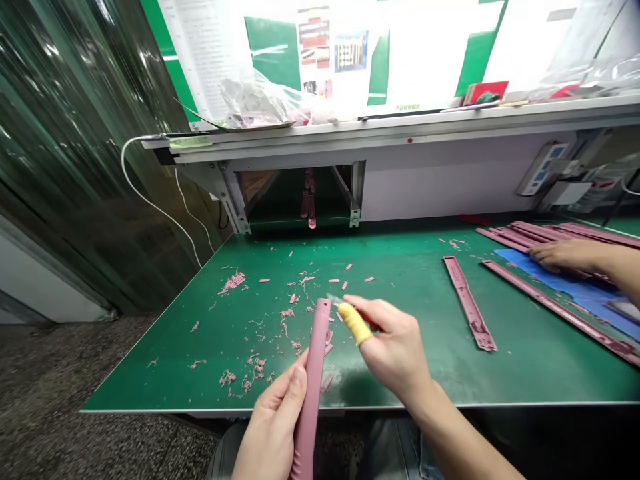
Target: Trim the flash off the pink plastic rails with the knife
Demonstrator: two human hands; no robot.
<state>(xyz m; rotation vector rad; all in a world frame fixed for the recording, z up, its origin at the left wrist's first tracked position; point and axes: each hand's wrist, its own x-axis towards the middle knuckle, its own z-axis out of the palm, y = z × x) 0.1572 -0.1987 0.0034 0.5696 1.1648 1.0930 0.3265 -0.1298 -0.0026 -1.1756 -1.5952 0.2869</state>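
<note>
My left hand (273, 427) is closed round the lower part of a long pink plastic strip (313, 373), which points away from me over the green table (400, 280). My right hand (395, 347) is closed in a pinch on a small blade-like tool (334, 300) whose tip meets the strip's far end. A yellow cot (354, 323) covers one finger of that hand.
Pink shavings (280, 320) litter the mat near the strip. A loose pink strip (469, 303) lies to the right. Another person's hand (565, 255) rests on more strips (550, 233) and a blue sheet (585, 293) at far right. A conveyor opening (300, 197) sits at the back.
</note>
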